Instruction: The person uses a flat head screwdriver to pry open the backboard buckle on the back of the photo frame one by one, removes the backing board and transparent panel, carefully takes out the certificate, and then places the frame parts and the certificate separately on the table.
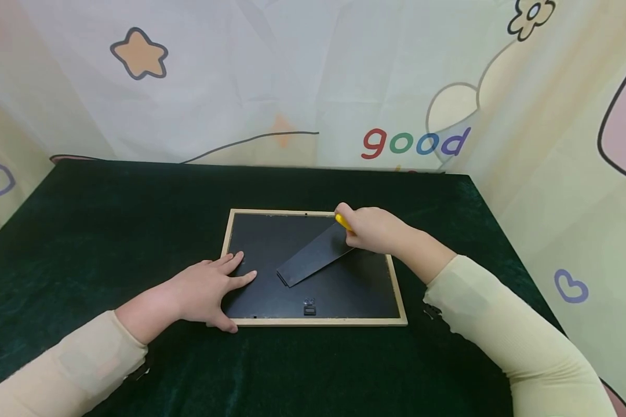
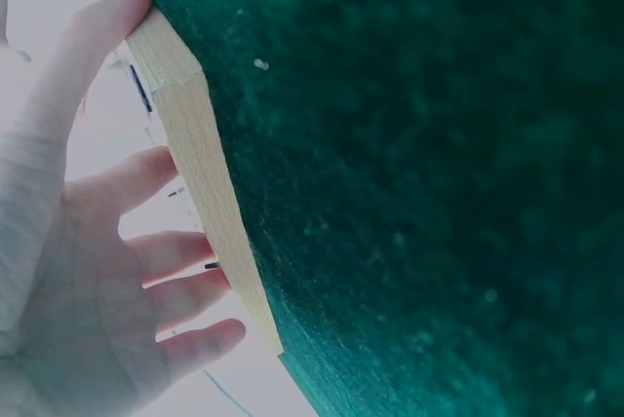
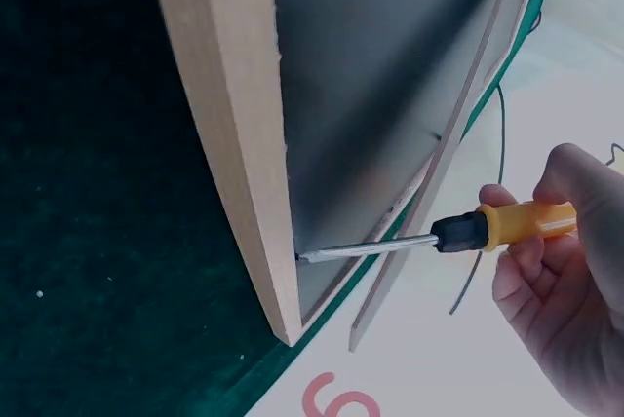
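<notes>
The right hand [image 1: 375, 230] hides most of the screwdriver [image 1: 342, 222].

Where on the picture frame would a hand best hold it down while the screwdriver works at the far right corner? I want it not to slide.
Press on the near left corner of the picture frame, coming from the left. It lies flat, back up, so no grip round it is needed. The left hand rests there, thumb at the wooden edge, diagonally opposite the screwdriver held by the right hand.
</notes>
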A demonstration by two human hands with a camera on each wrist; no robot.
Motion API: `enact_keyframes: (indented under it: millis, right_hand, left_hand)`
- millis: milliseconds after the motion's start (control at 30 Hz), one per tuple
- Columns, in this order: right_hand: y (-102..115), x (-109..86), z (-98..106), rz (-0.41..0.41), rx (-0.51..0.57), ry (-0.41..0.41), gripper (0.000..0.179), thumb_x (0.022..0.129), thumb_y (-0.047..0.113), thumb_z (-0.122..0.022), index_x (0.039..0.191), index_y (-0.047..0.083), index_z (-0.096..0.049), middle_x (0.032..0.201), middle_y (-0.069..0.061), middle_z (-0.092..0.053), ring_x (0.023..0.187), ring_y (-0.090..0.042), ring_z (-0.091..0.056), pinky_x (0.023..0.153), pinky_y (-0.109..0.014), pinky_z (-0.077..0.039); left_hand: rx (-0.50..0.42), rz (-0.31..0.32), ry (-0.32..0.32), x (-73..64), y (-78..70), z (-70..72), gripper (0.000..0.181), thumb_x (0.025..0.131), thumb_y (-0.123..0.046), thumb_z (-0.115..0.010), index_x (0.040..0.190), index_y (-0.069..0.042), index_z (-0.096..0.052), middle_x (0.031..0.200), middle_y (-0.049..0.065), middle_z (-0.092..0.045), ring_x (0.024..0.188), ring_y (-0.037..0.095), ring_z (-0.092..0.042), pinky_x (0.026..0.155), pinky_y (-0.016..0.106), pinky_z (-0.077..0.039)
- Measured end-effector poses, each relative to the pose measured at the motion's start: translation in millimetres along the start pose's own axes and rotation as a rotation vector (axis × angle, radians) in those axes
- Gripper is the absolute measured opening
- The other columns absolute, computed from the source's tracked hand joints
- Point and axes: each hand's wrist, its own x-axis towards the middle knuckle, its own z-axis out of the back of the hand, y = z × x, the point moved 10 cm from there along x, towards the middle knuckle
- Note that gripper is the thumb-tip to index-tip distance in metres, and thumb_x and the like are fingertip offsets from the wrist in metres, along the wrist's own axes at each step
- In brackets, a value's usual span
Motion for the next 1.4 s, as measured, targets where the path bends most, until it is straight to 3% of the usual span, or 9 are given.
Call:
enact_keyframes:
  millis: [167,333,400,500,633,767,1167,1267,1400]
  right_hand:
    - [3.7,2.4,-6.0,0.009,-0.069,0.016,0.036,0.085,0.011,-0.066,0.114,0.01,-0.043,0.072,-0.003,-0.055,0.059,-0.017,-0.051,0.062,-0.026,-0.047]
    - [19.4,10.0,-27.5,0.067,-0.234,0.104,0.031,0.087,0.015,-0.065,0.111,0.01,-0.047,0.078,-0.006,-0.061,0.064,-0.018,-0.054,0.072,-0.029,-0.052]
    - [19.9,10.1,-31.0,0.068,-0.244,0.124,0.03,0.087,0.016,-0.065,0.11,0.01,-0.047,0.078,-0.006,-0.061,0.066,-0.019,-0.055,0.074,-0.03,-0.052]
    - [6.4,5.6,-21.7,0.022,-0.15,0.089,0.035,0.086,0.015,-0.067,0.112,0.01,-0.044,0.078,-0.006,-0.059,0.066,-0.02,-0.054,0.071,-0.03,-0.051]
    - [-23.4,-8.3,0.2,-0.055,0.033,-0.019,0.038,0.088,0.013,-0.064,0.114,0.009,-0.038,0.074,-0.006,-0.052,0.063,-0.019,-0.051,0.062,-0.028,-0.046]
    - [-42.5,-22.7,10.2,-0.078,0.118,-0.085,0.034,0.09,0.013,-0.06,0.113,0.007,-0.036,0.074,-0.006,-0.051,0.061,-0.018,-0.05,0.058,-0.027,-0.046]
    - [-70.6,-52.3,15.9,-0.087,0.292,-0.252,0.033,0.089,0.009,-0.061,0.111,0.006,-0.037,0.094,-0.01,-0.061,0.074,-0.022,-0.058,0.073,-0.036,-0.054]
    - [-69.5,-55.4,16.0,-0.078,0.295,-0.27,0.033,0.088,0.006,-0.062,0.11,0.006,-0.037,0.094,-0.01,-0.062,0.074,-0.021,-0.059,0.073,-0.036,-0.054]
    - [-48.5,-46.7,13.7,-0.036,0.141,-0.226,0.036,0.087,0.008,-0.065,0.111,0.006,-0.038,0.084,-0.006,-0.059,0.066,-0.018,-0.056,0.066,-0.03,-0.053]
  left_hand:
    - [0.006,0.014,0.007,0.5,1.0,0.5,0.091,0.068,-0.058,-0.073,0.143,-0.018,-0.04,0.149,0.022,-0.022,0.134,0.04,-0.025,0.099,0.054,-0.034]
    - [0.017,0.02,0.013,0.3,1.3,0.1,0.092,0.068,-0.059,-0.073,0.143,-0.017,-0.04,0.149,0.023,-0.023,0.134,0.04,-0.027,0.098,0.053,-0.036]
    - [0.02,0.015,0.009,0.6,-0.1,0.6,0.091,0.068,-0.059,-0.073,0.142,-0.017,-0.041,0.149,0.024,-0.023,0.133,0.04,-0.028,0.098,0.052,-0.037]
    - [0.016,0.009,0.007,1.2,-1.4,0.7,0.091,0.068,-0.059,-0.073,0.142,-0.016,-0.041,0.148,0.024,-0.023,0.133,0.04,-0.028,0.098,0.052,-0.037]
    - [0.017,0.013,0.015,1.4,-0.1,0.2,0.092,0.068,-0.06,-0.073,0.142,-0.016,-0.041,0.148,0.024,-0.024,0.133,0.04,-0.028,0.098,0.052,-0.036]
    - [0.019,0.018,0.017,0.6,1.5,-0.6,0.092,0.068,-0.06,-0.072,0.142,-0.016,-0.04,0.149,0.024,-0.023,0.133,0.04,-0.028,0.098,0.053,-0.036]
    - [0.01,0.02,-0.003,-1.4,0.7,1.1,0.092,0.068,-0.059,-0.073,0.142,-0.016,-0.041,0.148,0.024,-0.024,0.132,0.04,-0.03,0.098,0.053,-0.036]
    - [0.009,0.019,-0.003,-0.6,1.3,1.0,0.092,0.068,-0.06,-0.072,0.143,-0.016,-0.04,0.149,0.024,-0.023,0.132,0.04,-0.03,0.097,0.054,-0.036]
    - [0.014,0.018,0.005,0.2,1.8,0.5,0.093,0.068,-0.061,-0.072,0.142,-0.016,-0.04,0.148,0.024,-0.024,0.132,0.04,-0.031,0.098,0.054,-0.035]
